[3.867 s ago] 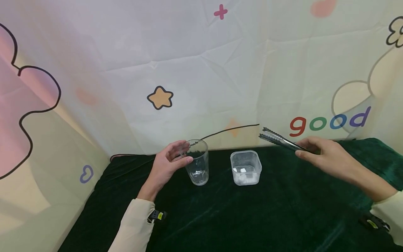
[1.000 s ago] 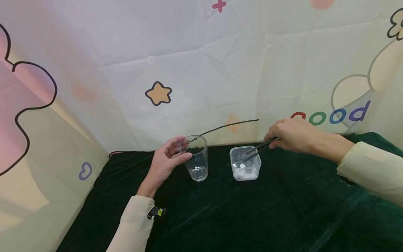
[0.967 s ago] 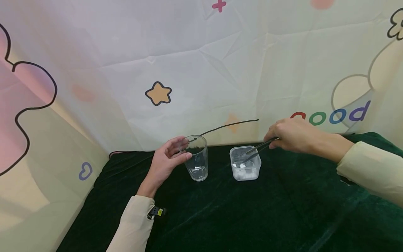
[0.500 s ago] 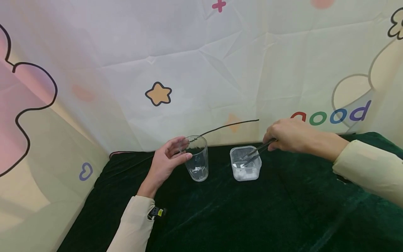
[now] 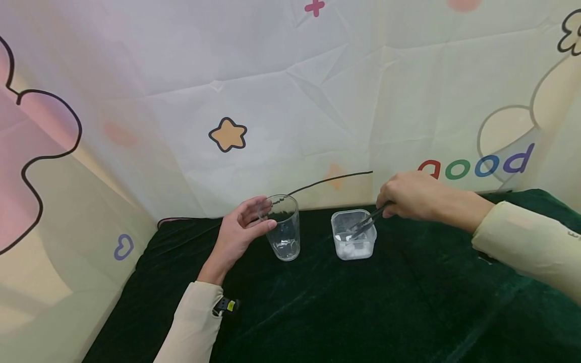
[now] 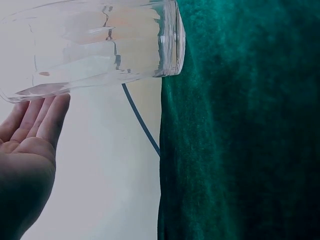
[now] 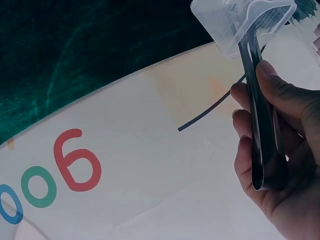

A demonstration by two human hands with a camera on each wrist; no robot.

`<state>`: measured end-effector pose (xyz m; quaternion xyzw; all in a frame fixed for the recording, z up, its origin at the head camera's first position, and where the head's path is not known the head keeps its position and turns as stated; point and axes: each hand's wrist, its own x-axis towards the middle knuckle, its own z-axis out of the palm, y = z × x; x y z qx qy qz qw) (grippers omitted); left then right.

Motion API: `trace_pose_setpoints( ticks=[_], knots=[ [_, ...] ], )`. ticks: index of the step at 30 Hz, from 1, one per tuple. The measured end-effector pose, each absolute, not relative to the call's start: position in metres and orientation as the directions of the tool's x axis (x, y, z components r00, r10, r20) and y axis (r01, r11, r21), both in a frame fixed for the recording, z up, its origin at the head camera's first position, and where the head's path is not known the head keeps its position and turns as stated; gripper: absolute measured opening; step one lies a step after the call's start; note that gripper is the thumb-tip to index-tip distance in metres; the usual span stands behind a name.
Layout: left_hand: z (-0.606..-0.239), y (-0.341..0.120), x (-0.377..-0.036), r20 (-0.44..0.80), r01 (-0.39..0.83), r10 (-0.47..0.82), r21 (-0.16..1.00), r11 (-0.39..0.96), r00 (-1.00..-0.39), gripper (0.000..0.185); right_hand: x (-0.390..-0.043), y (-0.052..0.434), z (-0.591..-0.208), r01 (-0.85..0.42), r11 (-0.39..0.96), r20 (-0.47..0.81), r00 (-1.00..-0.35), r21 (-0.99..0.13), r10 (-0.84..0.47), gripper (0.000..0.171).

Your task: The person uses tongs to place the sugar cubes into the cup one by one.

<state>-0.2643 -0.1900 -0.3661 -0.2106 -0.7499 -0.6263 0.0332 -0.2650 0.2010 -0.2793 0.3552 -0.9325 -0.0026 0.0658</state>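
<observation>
A clear drinking glass (image 5: 284, 229) stands upright on the dark green cloth (image 5: 345, 307). My left hand (image 5: 240, 232) curls around its left side near the rim; the left wrist view shows the glass (image 6: 100, 45) against my fingers (image 6: 37, 122). To its right sits a small clear plastic box (image 5: 354, 235) with white cubes in the bottom. My right hand (image 5: 415, 195) grips metal tongs (image 5: 368, 222), whose tips reach down into the box. In the right wrist view the tongs (image 7: 260, 110) run from my right hand (image 7: 285, 165) into the box (image 7: 240, 22).
A printed fabric backdrop (image 5: 290, 101) with a star, a black line and the word "good" rises right behind the glass and box. The green cloth stretches wide in front of them and to the right.
Since 3.9 s ago my right hand brought the tongs down from the air into the plastic box. Over the last second it shifted slightly left. The left hand stayed on the glass.
</observation>
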Motion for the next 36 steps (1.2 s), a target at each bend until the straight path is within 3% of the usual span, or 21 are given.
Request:
trace_pose_setpoints(
  ticks=[36],
  knots=[
    [-0.3668,-0.1898,-0.2642,0.311,0.353,0.272,0.927,0.124,-0.911,0.061,-0.2696,0.191,-0.2871,-0.675,0.732,0.079,-0.727,0.098,-0.682,0.02]
  ],
)
